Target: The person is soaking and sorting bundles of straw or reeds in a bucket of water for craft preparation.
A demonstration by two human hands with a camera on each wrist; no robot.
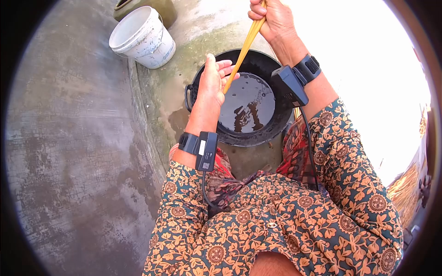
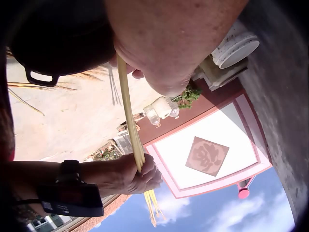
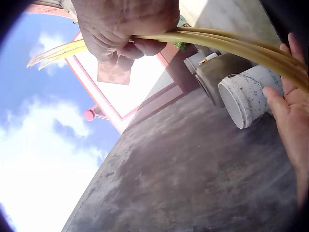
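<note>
right hand (image 1: 271, 20) grips yellow strips (image 1: 244, 48) — ends against open left hand (image 1: 212, 80) | over basin (image 1: 271, 131)

Glossy black plastic basin (image 1: 269, 64) — rough, matt concrete floor (image 1: 69, 138).

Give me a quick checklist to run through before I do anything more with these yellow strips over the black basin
1. Right hand grips the yellow strips firmly: ok.
2. Left hand open, fingers straight beside the strips: ok.
3. Strips' lower ends reach the water: cannot tell, the left hand hides them.
4. Black basin sits flat on the concrete and holds water: ok.
5. White bucket stands clear of the basin: ok.
6. Strips unbroken: cannot tell.
</note>
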